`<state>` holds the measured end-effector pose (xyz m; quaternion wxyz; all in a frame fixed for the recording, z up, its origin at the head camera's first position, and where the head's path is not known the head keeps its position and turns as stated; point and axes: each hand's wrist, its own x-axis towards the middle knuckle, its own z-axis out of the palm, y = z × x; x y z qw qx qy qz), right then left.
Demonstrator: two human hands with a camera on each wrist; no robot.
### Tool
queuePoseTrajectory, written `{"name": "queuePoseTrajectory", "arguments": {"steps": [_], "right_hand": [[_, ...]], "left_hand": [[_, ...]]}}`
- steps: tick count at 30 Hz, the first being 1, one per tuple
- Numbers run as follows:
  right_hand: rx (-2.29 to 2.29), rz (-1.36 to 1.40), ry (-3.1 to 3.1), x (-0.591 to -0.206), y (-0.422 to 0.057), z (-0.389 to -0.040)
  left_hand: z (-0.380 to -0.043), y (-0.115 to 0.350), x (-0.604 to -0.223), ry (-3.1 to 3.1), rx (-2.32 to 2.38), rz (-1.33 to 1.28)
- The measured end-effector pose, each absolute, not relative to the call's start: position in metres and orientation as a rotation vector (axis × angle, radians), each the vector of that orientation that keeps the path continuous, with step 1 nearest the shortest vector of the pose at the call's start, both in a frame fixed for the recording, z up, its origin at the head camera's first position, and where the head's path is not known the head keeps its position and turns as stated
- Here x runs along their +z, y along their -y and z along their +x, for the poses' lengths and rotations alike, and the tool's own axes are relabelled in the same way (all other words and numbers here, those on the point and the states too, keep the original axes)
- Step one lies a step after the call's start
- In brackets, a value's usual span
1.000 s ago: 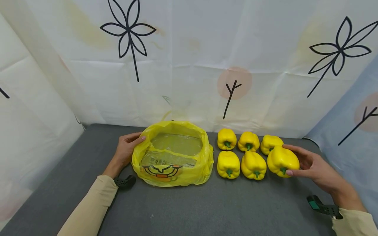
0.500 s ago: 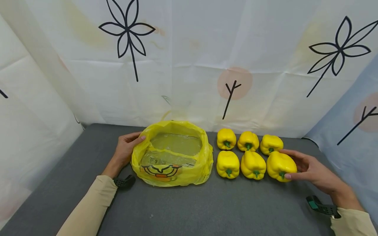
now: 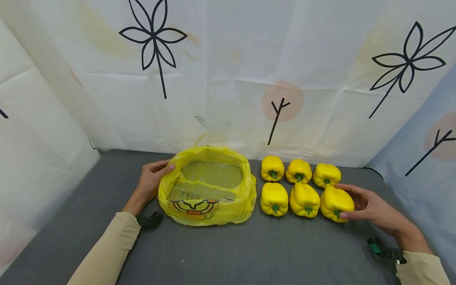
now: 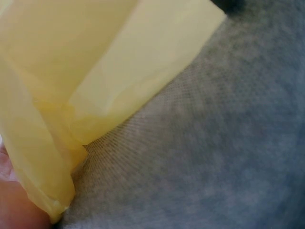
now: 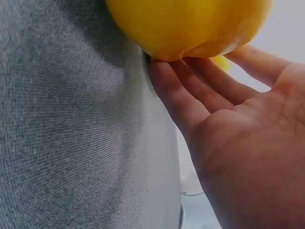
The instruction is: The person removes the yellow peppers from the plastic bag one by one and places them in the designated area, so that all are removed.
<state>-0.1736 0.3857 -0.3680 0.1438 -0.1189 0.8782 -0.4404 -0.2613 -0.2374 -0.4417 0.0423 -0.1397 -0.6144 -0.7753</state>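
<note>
A yellow plastic bag (image 3: 206,213) stands on the table with its mouth spread wide, a dark printed drawing on its front. My left hand (image 3: 151,180) pinches its left rim, thumb toward the mouth; in the left wrist view the yellow film (image 4: 52,162) covers most of that hand. At the right end of the front row, my right hand (image 3: 374,206) grips a yellow bell pepper (image 3: 336,202), thumb near the green stem and fingers behind. The right wrist view shows fingertips (image 5: 164,71) against the underside of this pepper (image 5: 190,24), close to the table.
Several more yellow bell peppers stand in two rows right of the bag, such as a back-left pepper (image 3: 272,166) and a front-left pepper (image 3: 274,196). The grey table (image 3: 228,253) ends at a white patterned curtain (image 3: 231,99) behind.
My right hand has brought its pepper down and slightly left, into line with the front row. The left hand and the bag stay as they were.
</note>
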Motion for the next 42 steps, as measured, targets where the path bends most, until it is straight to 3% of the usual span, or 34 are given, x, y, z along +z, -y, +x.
{"name": "queuePoseTrajectory", "arguments": {"steps": [42], "right_hand": [[-1.284,-0.223,-2.591,-0.3701,-0.3810,-0.1771]], "left_hand": [[-0.2588,0.2386,-0.4398,1.887,-2.375,-0.413]]}}
